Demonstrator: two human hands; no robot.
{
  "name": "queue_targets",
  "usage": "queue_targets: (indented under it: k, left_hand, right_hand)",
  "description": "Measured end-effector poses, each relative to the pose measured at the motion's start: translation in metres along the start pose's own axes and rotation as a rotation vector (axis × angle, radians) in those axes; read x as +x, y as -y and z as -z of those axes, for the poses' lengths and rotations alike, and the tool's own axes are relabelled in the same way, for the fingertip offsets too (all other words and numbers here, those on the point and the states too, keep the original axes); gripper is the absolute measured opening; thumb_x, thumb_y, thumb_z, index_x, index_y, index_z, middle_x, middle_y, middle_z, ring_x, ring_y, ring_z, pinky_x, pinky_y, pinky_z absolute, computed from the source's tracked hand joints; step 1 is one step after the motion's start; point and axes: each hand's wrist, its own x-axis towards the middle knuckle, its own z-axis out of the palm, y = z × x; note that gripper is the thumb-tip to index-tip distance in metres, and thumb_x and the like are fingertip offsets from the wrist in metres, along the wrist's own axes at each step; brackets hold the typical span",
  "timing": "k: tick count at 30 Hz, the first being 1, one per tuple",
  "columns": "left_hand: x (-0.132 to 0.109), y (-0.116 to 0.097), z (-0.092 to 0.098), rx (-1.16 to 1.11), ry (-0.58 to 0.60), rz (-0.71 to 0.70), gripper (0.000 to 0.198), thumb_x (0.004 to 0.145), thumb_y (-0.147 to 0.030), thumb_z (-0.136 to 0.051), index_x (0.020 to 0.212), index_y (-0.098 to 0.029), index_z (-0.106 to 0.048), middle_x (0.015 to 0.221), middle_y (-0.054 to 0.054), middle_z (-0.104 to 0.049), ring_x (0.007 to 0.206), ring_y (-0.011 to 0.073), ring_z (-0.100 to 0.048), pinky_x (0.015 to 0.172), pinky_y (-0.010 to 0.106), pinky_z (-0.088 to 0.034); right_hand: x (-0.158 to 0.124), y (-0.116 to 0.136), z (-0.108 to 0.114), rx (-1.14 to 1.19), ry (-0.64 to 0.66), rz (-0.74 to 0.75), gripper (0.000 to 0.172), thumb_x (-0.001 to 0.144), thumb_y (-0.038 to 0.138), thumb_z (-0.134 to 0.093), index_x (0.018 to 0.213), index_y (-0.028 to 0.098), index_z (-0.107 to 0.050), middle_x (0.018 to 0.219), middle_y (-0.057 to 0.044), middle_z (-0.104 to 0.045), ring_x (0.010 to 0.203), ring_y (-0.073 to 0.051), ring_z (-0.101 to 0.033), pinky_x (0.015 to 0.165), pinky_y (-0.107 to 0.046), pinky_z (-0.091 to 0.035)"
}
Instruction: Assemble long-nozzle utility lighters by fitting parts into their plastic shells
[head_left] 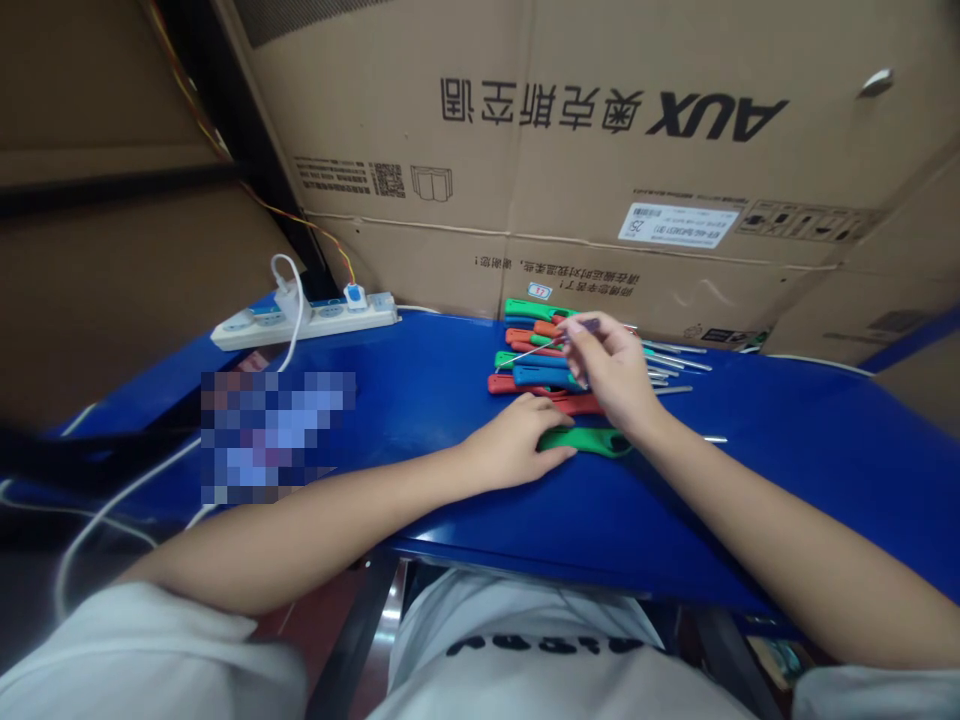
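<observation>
My left hand (517, 445) grips the rear end of a green long-nosed lighter (589, 442) lying on the blue table. The lighter's thin metal nozzle points right, partly behind my right forearm. Above and to the right, my right hand (611, 365) is closed on a slim tool with a thin metal shaft (532, 352) and a dark purplish handle; it looks like a small screwdriver. Its shaft slants down and left over a pile of lighters (536, 376) with red, blue, green and orange handles. My right hand hides part of that pile.
Behind the table (442, 370) stands a large printed cardboard sheet (555, 190). A white power strip (315, 318) with plugs lies at the back left, its white cable (127, 475) looping past a pixelated patch. A small numbered label (539, 291) sits behind the lighters.
</observation>
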Motion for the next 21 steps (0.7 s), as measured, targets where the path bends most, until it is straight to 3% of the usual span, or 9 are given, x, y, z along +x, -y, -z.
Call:
queue_targets:
  k: [4,7,12,17,21]
  left_hand:
    - [0.008,0.004,-0.003,-0.471,-0.190,0.222,0.033,0.086,-0.034,-0.073,0.111,-0.012,-0.071,0.100,0.010,-0.075,0.089,0.0189,-0.070,0.084,0.032,-0.057]
    - [0.013,0.003,0.002,-0.652,-0.276,0.317,0.041,0.080,-0.040,-0.078,0.109,-0.012,-0.071,0.094,0.008,-0.075,0.083,0.0169,-0.069,0.078,0.030,-0.056]
    - [0.011,-0.004,0.011,-0.677,-0.290,0.301,0.036,0.077,-0.045,-0.079,0.095,-0.014,-0.076,0.091,0.006,-0.077,0.082,0.0170,-0.069,0.078,0.029,-0.054]
    - [0.006,-0.008,0.014,-0.621,-0.296,0.297,0.032,0.082,-0.048,-0.075,0.083,-0.015,-0.075,0.080,0.004,-0.077,0.073,0.0159,-0.069,0.072,0.027,-0.055]
    - [0.006,-0.008,0.015,-0.577,-0.301,0.302,0.031,0.080,-0.047,-0.078,0.085,-0.016,-0.076,0.083,0.004,-0.078,0.074,0.0162,-0.069,0.069,0.025,-0.054]
  right_hand:
    - [-0.005,0.010,0.025,0.120,-0.151,-0.015,0.020,0.085,0.041,-0.068,0.086,0.023,-0.059,0.060,0.007,-0.047,0.043,-0.007,-0.042,0.037,-0.021,-0.030]
    - [-0.010,0.006,0.040,0.138,-0.166,-0.004,0.019,0.086,0.039,-0.065,0.083,0.024,-0.055,0.060,0.008,-0.041,0.041,-0.007,-0.039,0.037,-0.021,-0.029]
    - [-0.017,0.000,0.044,0.145,-0.132,-0.040,0.023,0.087,0.042,-0.062,0.080,0.025,-0.049,0.060,0.008,-0.039,0.041,-0.007,-0.037,0.037,-0.021,-0.030]
    - [-0.021,0.007,0.041,0.129,-0.146,0.032,0.025,0.089,0.045,-0.064,0.082,0.024,-0.053,0.059,0.008,-0.040,0.041,-0.006,-0.037,0.039,-0.022,-0.027]
    - [-0.021,0.010,0.040,0.072,-0.147,0.061,0.026,0.092,0.047,-0.061,0.083,0.024,-0.052,0.059,0.008,-0.040,0.043,-0.007,-0.038,0.040,-0.022,-0.029]
